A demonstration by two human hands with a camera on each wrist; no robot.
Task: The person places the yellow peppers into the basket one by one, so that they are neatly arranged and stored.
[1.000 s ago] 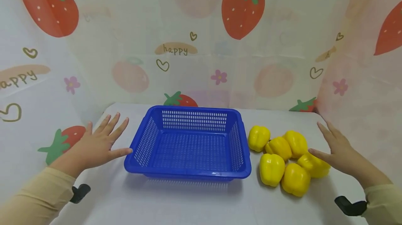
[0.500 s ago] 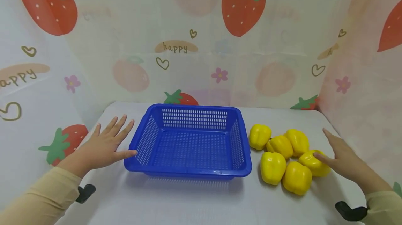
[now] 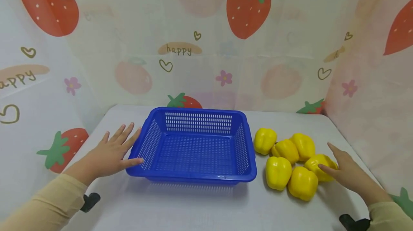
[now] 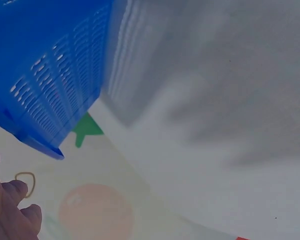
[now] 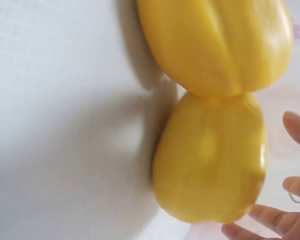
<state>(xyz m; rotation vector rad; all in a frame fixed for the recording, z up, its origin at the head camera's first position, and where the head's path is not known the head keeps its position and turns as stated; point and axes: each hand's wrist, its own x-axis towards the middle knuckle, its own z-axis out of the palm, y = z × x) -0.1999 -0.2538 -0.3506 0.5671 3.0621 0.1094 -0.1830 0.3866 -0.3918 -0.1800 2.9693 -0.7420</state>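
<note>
A blue plastic basket [image 3: 200, 178] with slotted walls stands upright on the white table, nothing in it. My left hand [image 3: 109, 155] hovers at the basket's left side, fingers spread; thumb and forefinger overlap its rim in the head view, and I cannot tell if they touch. In the left wrist view the basket [image 4: 45, 75] fills the upper left. Several yellow bell peppers lie bunched to the basket's right. My right hand [image 3: 351, 173] reaches over the rightmost bell pepper [image 3: 319, 166], holding nothing. The right wrist view shows its fingers [image 5: 275, 218] close beside a bell pepper [image 5: 210, 160].
The white table [image 3: 193, 209] ends at a cloth backdrop [image 3: 206, 80] printed with strawberries, hearts and flowers, which wraps round the back and both sides. A dark strap end [image 3: 91, 201] hangs below the left sleeve, and another [image 3: 353, 223] below the right one.
My left hand has moved right, closer over the basket's left rim. My right hand has lowered toward the rightmost bell pepper. Basket and bell peppers stay in place.
</note>
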